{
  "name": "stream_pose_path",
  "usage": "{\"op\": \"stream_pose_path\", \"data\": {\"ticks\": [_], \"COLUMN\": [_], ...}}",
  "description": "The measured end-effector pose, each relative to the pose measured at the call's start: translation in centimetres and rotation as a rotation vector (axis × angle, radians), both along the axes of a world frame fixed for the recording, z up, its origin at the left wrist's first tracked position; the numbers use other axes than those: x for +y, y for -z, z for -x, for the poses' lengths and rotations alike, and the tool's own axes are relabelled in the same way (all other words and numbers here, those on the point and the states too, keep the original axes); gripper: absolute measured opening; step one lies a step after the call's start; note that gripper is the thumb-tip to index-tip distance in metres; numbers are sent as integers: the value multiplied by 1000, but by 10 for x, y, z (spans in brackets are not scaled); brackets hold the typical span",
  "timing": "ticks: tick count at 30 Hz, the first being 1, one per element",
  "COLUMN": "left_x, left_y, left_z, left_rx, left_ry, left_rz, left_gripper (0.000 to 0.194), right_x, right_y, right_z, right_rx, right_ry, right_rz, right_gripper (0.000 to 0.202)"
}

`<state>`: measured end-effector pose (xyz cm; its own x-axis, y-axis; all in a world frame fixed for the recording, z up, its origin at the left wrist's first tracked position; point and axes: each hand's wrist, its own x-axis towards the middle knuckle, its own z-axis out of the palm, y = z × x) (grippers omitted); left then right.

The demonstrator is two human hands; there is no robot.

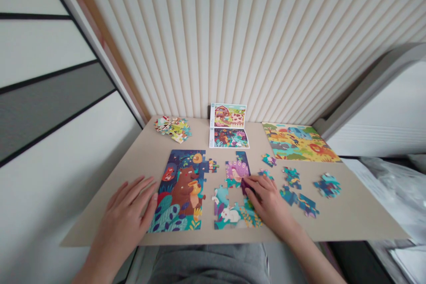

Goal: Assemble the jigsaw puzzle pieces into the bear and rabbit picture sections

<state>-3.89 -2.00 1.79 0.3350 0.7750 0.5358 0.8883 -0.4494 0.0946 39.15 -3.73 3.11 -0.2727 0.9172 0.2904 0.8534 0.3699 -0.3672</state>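
My left hand [128, 213] lies flat on the table with its fingers apart, by the left edge of the joined bear section [186, 186] of a jigsaw puzzle. My right hand [268, 197] pinches a dark purple puzzle piece [245, 186] at the right side of the peacock section [237, 172]; the fingers partly cover it. Below is the rabbit section [229, 215], its right end hidden by that hand. A gap separates the bear section from the other two. One small joined cluster [212, 165] sits at the bear section's upper right.
Loose pieces [292, 177] lie right of my right hand, with a small pile [328, 185] farther right. Another pile [173, 128] is at the back left. A picture leaflet [229, 137] stands at the back, and a savanna animal puzzle [299, 142] lies at the back right.
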Motion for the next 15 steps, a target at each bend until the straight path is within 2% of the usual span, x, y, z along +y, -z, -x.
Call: {"op": "stream_pose_path", "data": {"ticks": [3,5,7,9,12,15], "left_x": [-7,-11,-12,-10,-1,7], "left_y": [-25,-35,-36,-33,-27,-24], "left_z": [-47,-85,-120,-146,-166,-175], "left_rx": [53,63,48,45,34,13], "left_ry": [160,293,372,425,449,455], "left_rz": [47,113,140,178,226,239], "left_gripper": [38,36,35,33,34,35], "right_x": [-1,1,2,2,2,2], "right_y": [4,6,6,6,8,9], "right_z": [2,4,5,5,6,7], "right_rx": [-70,-105,-126,-140,-146,-135], "right_ry": [-14,-13,-12,-12,-13,-7], "right_rz": [-28,-51,-74,-94,-115,-123], "right_gripper": [37,37,35,34,34,34]}}
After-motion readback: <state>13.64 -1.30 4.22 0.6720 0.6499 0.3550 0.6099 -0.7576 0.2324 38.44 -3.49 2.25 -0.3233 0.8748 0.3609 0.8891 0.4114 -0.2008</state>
